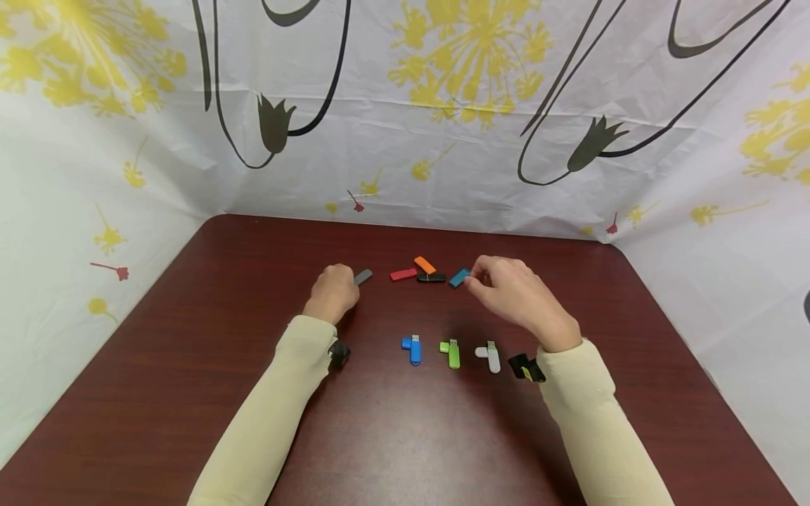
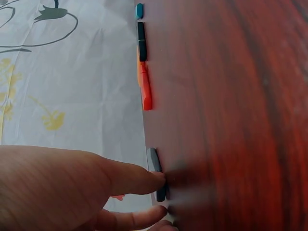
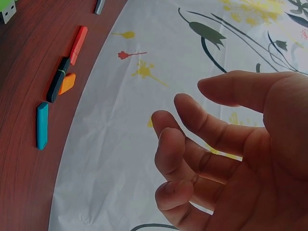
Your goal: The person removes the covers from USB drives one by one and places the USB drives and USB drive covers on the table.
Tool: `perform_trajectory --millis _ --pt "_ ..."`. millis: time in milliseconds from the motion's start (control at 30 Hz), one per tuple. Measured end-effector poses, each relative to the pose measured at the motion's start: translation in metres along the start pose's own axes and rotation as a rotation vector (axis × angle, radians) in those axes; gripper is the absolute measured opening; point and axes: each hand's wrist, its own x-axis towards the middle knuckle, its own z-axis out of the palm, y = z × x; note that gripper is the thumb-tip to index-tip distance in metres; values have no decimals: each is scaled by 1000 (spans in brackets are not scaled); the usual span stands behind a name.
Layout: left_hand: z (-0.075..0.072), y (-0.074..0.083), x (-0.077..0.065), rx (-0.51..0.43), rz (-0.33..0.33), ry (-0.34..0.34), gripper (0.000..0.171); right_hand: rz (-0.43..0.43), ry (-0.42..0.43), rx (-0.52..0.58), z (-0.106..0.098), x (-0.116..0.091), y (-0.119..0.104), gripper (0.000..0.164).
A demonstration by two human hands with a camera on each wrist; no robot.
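1. The left hand (image 1: pixel 332 288) is low over the tabletop (image 1: pixel 405 436), its fingertips narrowly spaced at the gray memory stick (image 1: pixel 363 277). I cannot tell whether they pinch it.
2. The gray stick lies flat, partly hidden by that hand. It should be light and stiff, perhaps slippery on its smooth sides; the long edges near the middle seem the best hold.
3. The red stick (image 1: pixel 403 275) lies flat farther right, its end near the black one.
4. The blue stick (image 1: pixel 415 350) is nearer the person, its cap swung sideways and its metal plug bare. That plug looks the part to avoid squeezing.
5. The orange stick (image 1: pixel 425 265) slants just behind the black stick (image 1: pixel 432 279).
6. The green stick (image 1: pixel 453 354) also has its cap turned out.
7. The teal stick (image 1: pixel 459 278) lies flat beside the right hand; likely light and rigid, best pinched across its narrow width.
8. The white stick (image 1: pixel 493 360) ends the near row, cap out.
9. The right hand (image 1: pixel 522 299) holds nothing, fingers loosely bent, thumb apart.
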Motion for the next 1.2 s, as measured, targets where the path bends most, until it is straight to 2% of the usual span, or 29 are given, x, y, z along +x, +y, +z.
perform_trajectory --millis 200,300,433,567,800,967,1100,1200 --pt "3 -1 3 9 24 5 44 5 -6 4 0 -1 0 16" --pt "3 -1 3 19 53 5 38 9 -10 3 0 -1 0 17" --pt "-1 0 2 8 78 10 21 6 -9 3 0 -1 0 17" --pt "-8 4 0 -23 94 39 18 -6 0 5 -2 -1 0 17" --pt "-31 14 -11 -86 199 150 20 -21 29 15 -3 0 -4 14" --pt "-45 27 -22 -70 286 259 13 -35 50 26 -4 4 -16 13" --pt "-53 40 -34 -50 349 287 16 -40 68 53 -5 11 -32 19" --pt "-56 49 -44 -38 413 291 20 -77 101 66 -3 16 -43 29"
